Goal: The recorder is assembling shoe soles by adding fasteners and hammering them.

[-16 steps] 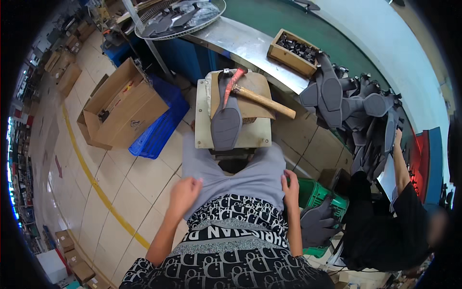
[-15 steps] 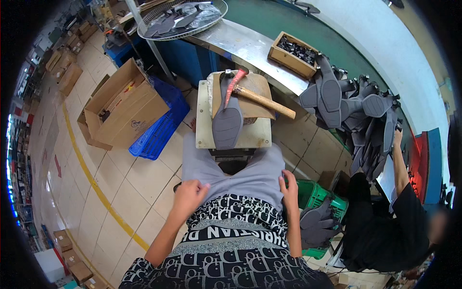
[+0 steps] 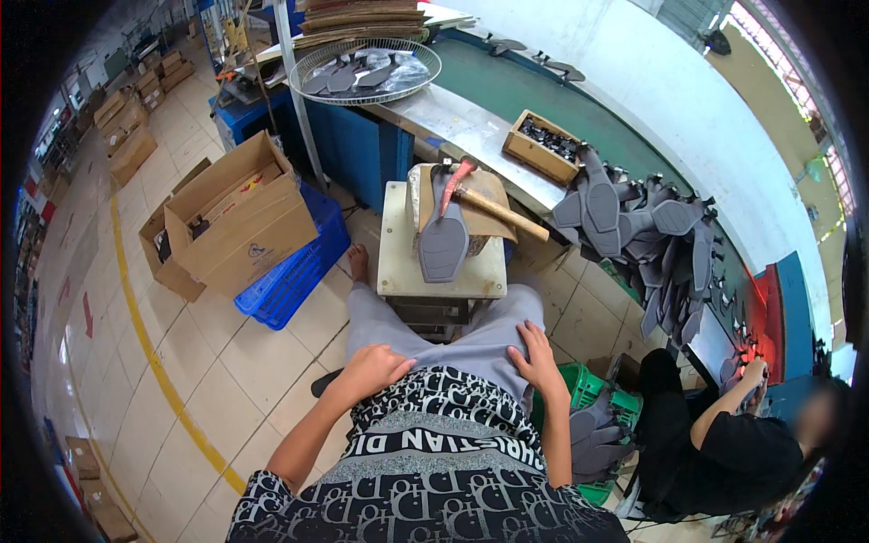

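My left hand (image 3: 376,369) rests on my left thigh with its fingers loosely curled and nothing visible in them. On my right thigh lies my right hand (image 3: 540,358), fingers spread and holding nothing. In front of my knees stands a small cream-coloured stool (image 3: 396,262). It carries a block topped with a brown sheet (image 3: 490,188). A hammer (image 3: 501,214) with a red head and a wooden handle lies across that sheet. Its head rests over a grey shoe sole (image 3: 444,246), whose wide end points toward me. Neither hand touches the hammer or the sole.
Ahead runs a green conveyor belt (image 3: 493,81) with a metal ledge (image 3: 453,110), a wooden box (image 3: 518,145) of small black parts and piled grey soles (image 3: 674,217). A wire tray (image 3: 434,72) and cardboard box (image 3: 262,222) are leftward. A co-worker (image 3: 724,452) sits rightward, beside a green basket (image 3: 588,385).
The view has tilted upward, showing more of the belt. My right hand's fingers have spread on the thigh. The co-worker's hand has moved from the piled soles to the red-lit opening.
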